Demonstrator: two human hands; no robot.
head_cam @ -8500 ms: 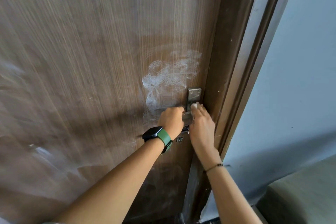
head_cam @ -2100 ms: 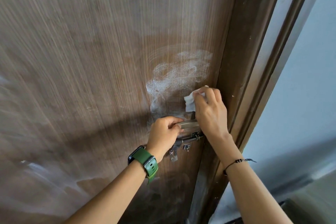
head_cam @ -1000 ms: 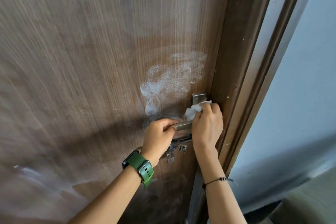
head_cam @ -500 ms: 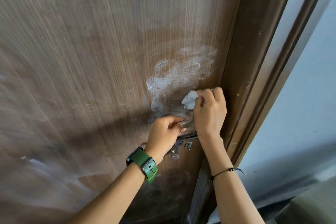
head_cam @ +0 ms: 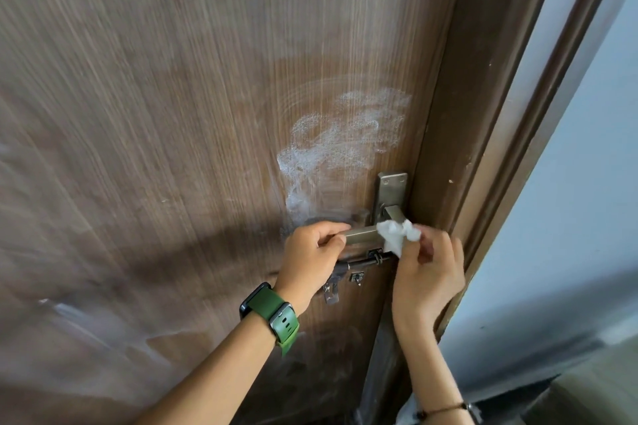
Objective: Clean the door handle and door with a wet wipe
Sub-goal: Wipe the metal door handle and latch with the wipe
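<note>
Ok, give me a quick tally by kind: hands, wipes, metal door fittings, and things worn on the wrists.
Hands: 2, left hand on the door handle, right hand pinching the wet wipe
Wipes: 1
Metal fittings: 3, handle, backplate, slide bolt
Wrist items: 2, green watch, dark bracelet
Total: 8

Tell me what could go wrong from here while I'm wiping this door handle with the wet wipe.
The wet wipe is bunched into a small wad in the right hand, so it may smear rather than lift dirt. The left hand covers the end of the door handle, so that part could stay uncleaned. The white smear above the handle is still on the door and could be missed.
</note>
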